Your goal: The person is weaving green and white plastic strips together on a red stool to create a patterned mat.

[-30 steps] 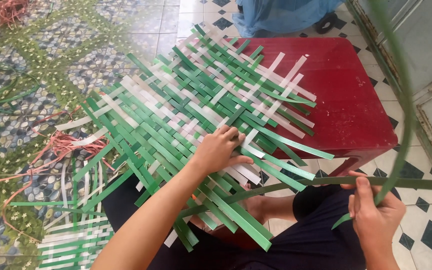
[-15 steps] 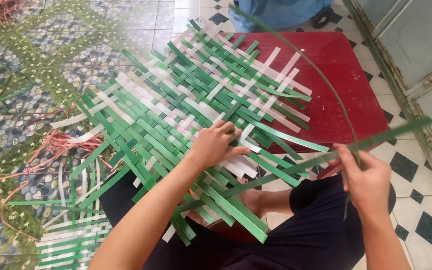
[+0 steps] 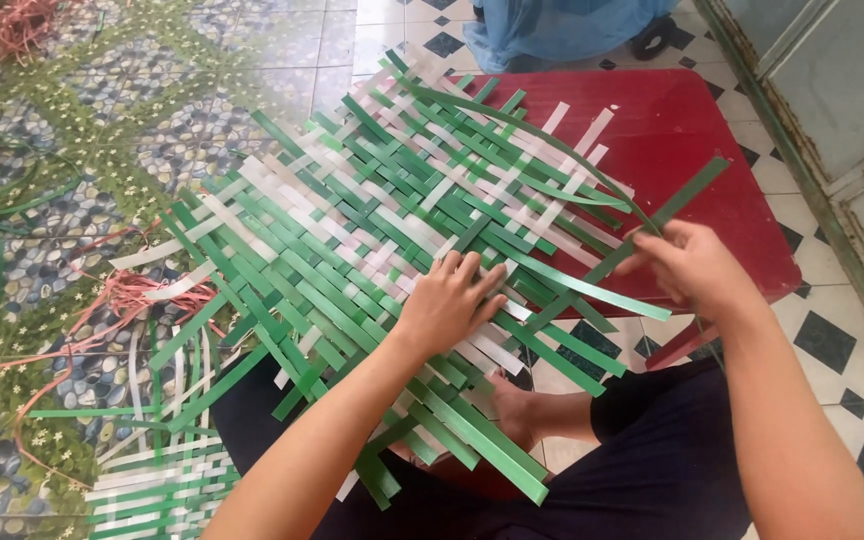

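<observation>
Our left hand (image 3: 449, 303) lies flat and open on the mat (image 3: 372, 240), pinning the weave against the red desk (image 3: 712, 190). Our right hand (image 3: 694, 265) pinches a green strip (image 3: 672, 210), holding it across the mat's edge.

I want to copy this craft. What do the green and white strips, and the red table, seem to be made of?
Strips: probably plastic strapping; flat, even in width, slightly glossy, springy where the right hand bends one. Red table: smooth, shiny top, likely plastic or painted wood.
</observation>
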